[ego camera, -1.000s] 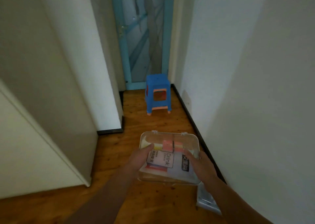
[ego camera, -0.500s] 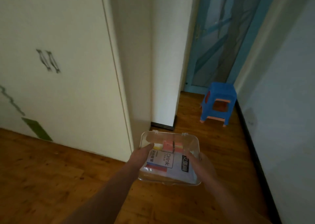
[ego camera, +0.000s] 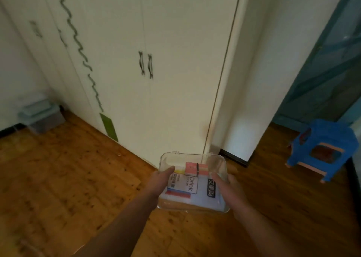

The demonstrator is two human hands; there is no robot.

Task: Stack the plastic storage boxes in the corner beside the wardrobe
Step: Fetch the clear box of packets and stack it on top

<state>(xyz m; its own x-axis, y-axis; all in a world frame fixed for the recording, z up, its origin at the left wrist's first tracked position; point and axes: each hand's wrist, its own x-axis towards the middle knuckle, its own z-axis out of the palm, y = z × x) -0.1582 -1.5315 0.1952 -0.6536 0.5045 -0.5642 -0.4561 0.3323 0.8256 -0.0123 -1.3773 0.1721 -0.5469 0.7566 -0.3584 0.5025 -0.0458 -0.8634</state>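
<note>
Hands, left (ego camera: 163,180) and right (ego camera: 232,193), hold clear box (ego camera: 192,180) by its sides; corner box (ego camera: 42,115) lies far left of fingers.

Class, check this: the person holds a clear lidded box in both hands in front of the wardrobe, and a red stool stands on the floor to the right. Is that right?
Not quite. The stool is blue, not red, as the head view shows. The rest holds: the left hand and right hand hold the clear lidded box in front of the wardrobe, with the stool on the floor to the right.
</note>
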